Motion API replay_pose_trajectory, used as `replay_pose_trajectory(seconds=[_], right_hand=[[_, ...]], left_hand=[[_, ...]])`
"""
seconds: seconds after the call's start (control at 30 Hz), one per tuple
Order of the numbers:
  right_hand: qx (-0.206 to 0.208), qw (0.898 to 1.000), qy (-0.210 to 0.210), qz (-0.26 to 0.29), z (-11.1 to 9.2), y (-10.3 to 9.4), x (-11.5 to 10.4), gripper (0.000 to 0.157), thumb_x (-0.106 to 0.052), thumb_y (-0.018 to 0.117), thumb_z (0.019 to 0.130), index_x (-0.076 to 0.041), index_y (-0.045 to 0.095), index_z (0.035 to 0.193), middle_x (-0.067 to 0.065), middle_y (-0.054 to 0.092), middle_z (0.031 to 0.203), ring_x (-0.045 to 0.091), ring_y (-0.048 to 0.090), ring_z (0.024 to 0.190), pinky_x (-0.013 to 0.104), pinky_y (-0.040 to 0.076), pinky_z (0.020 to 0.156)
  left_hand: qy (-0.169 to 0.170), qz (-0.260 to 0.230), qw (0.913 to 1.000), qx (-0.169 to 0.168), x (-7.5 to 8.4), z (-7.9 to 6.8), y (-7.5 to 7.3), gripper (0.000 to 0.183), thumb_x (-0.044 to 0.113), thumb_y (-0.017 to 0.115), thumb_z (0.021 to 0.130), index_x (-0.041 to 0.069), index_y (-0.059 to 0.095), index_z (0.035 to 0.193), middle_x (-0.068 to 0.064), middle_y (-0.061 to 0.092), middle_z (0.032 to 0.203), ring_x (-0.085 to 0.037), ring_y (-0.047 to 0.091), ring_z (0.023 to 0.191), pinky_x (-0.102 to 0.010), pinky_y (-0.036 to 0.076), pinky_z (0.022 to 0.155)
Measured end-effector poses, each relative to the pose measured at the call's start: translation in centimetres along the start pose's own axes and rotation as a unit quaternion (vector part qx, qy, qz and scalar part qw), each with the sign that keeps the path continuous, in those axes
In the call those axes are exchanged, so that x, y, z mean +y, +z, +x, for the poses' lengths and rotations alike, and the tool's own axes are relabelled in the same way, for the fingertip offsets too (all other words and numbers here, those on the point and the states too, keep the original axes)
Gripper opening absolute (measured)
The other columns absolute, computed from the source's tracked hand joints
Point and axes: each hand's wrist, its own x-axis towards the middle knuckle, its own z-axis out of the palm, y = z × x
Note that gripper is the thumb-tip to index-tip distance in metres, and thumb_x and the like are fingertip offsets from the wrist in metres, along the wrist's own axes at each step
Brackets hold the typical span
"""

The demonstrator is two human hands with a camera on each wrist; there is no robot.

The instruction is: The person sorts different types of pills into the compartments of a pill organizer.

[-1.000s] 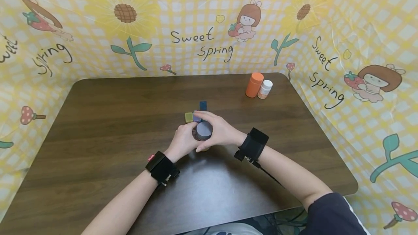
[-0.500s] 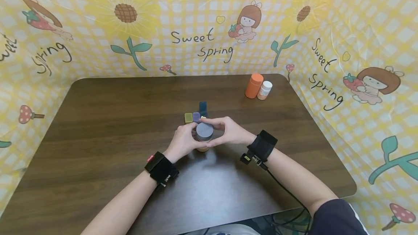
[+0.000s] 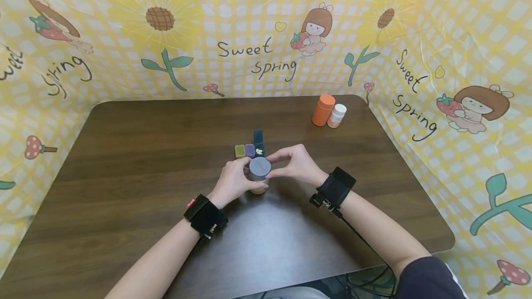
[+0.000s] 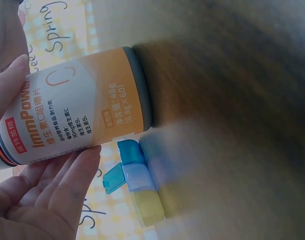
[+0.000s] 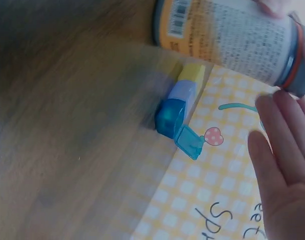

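Observation:
In the head view, my left hand (image 3: 232, 180) grips a vitamin C tablet bottle (image 4: 87, 102), fingers and thumb on either side of its white and orange body. My right hand (image 3: 300, 165) is at the bottle's grey lid (image 3: 260, 166), thumb and fingertips at its right edge. The lid sits on the bottle. Just behind stands a small pill box (image 3: 249, 150) with yellow, purple and blue compartments. Its blue compartment's lid (image 5: 189, 142) is flipped up, and pale pieces lie inside. The right wrist view shows the bottle's barcode side.
An orange bottle (image 3: 323, 110) and a small white-capped bottle (image 3: 337, 116) stand together at the back right of the brown table (image 3: 166, 133). A yellow checked cloth (image 3: 249, 13) hangs behind and around it. A cable (image 3: 365, 243) runs from the right wrist strap.
My right hand has shifted right, from reaching around the lid to holding its right edge. The pill box shows more now. My left hand has stayed on the bottle.

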Motion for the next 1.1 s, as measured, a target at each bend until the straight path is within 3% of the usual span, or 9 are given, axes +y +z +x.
replay_pose_trajectory(seconds=[0.1, 0.23, 0.37, 0.53, 0.6, 0.7, 0.93, 1.1], right_hand=[[0.014, 1.0, -0.017, -0.005, 0.1, 0.4, 0.0, 0.071, -0.018, 0.094, 0.068, -0.006, 0.065, 0.132, 0.013, 0.07, 0.128, 0.028, 0.067, 0.119, 0.052, 0.053, 0.099], [0.017, 0.999, -0.019, -0.024, 0.3, 1.2, -0.1, 0.103, -0.019, 0.095, 0.067, -0.012, 0.041, 0.154, 0.01, 0.047, 0.157, 0.03, 0.046, 0.144, 0.052, 0.041, 0.114], [0.009, 0.999, -0.013, -0.036, 0.8, 2.2, -0.2, 0.117, -0.021, 0.094, 0.068, -0.014, 0.024, 0.161, 0.01, 0.027, 0.167, 0.027, 0.027, 0.155, 0.055, 0.03, 0.121], [-0.019, 1.0, -0.006, 0.004, 1.3, 3.5, -0.8, 0.11, -0.019, 0.088, 0.077, -0.019, 0.019, 0.162, 0.005, 0.021, 0.169, 0.023, 0.023, 0.156, 0.052, 0.029, 0.122], [-0.034, 0.999, 0.0, 0.017, 1.5, 3.9, -1.1, 0.102, -0.019, 0.084, 0.082, -0.022, 0.021, 0.161, 0.002, 0.025, 0.168, 0.023, 0.027, 0.154, 0.048, 0.031, 0.121], [-0.05, 0.998, -0.001, 0.022, 1.6, 4.1, -1.3, 0.087, -0.019, 0.08, 0.087, -0.016, 0.031, 0.159, 0.004, 0.035, 0.164, 0.025, 0.037, 0.15, 0.042, 0.039, 0.116], [-0.063, 0.996, -0.012, 0.061, 1.2, 3.3, -0.7, 0.074, -0.009, 0.085, 0.08, -0.004, 0.052, 0.146, 0.013, 0.061, 0.143, 0.022, 0.059, 0.128, 0.023, 0.048, 0.098], [-0.077, 0.993, -0.011, 0.092, 0.7, 2.3, -0.4, 0.07, -0.002, 0.083, 0.079, -0.001, 0.054, 0.143, 0.016, 0.061, 0.142, 0.023, 0.06, 0.129, 0.025, 0.05, 0.102]], left_hand=[[-0.004, 0.001, 1.0, 0.0, -0.1, 0.0, -0.1, 0.056, 0.032, 0.093, 0.07, 0.005, 0.066, 0.111, -0.008, 0.074, 0.102, -0.018, 0.066, 0.09, -0.032, 0.054, 0.076], [-0.003, 0.005, 1.0, 0.001, -0.1, 0.1, -0.3, 0.057, 0.032, 0.093, 0.07, 0.004, 0.067, 0.112, -0.008, 0.074, 0.102, -0.018, 0.066, 0.088, -0.03, 0.052, 0.074], [0.014, 0.015, 0.9997, 0.01, -0.2, 0.2, -0.3, 0.057, 0.031, 0.093, 0.07, 0.003, 0.068, 0.113, -0.008, 0.075, 0.098, -0.017, 0.065, 0.084, -0.029, 0.052, 0.071], [0.028, 0.018, 0.9993, 0.017, -0.5, 0.3, -0.1, 0.053, 0.031, 0.092, 0.07, 0.006, 0.069, 0.109, -0.006, 0.075, 0.094, -0.016, 0.067, 0.081, -0.029, 0.053, 0.07], [0.033, 0.02, 0.9991, 0.015, -0.5, 0.3, 0.0, 0.049, 0.03, 0.091, 0.071, 0.007, 0.069, 0.107, -0.006, 0.075, 0.093, -0.016, 0.068, 0.081, -0.029, 0.054, 0.07], [0.041, 0.024, 0.9987, 0.015, -0.5, 0.4, 0.1, 0.045, 0.029, 0.091, 0.071, 0.007, 0.069, 0.104, -0.007, 0.075, 0.092, -0.017, 0.069, 0.081, -0.03, 0.054, 0.069], [0.041, 0.035, 0.9983, 0.02, -0.3, 0.3, -0.1, 0.053, 0.03, 0.091, 0.072, 0.005, 0.069, 0.113, -0.009, 0.076, 0.099, -0.019, 0.067, 0.084, -0.032, 0.053, 0.072], [0.033, 0.033, 0.9988, 0.014, -0.2, 0.1, -0.2, 0.06, 0.029, 0.09, 0.073, 0.003, 0.067, 0.122, -0.01, 0.075, 0.105, -0.019, 0.066, 0.089, -0.031, 0.052, 0.074]])
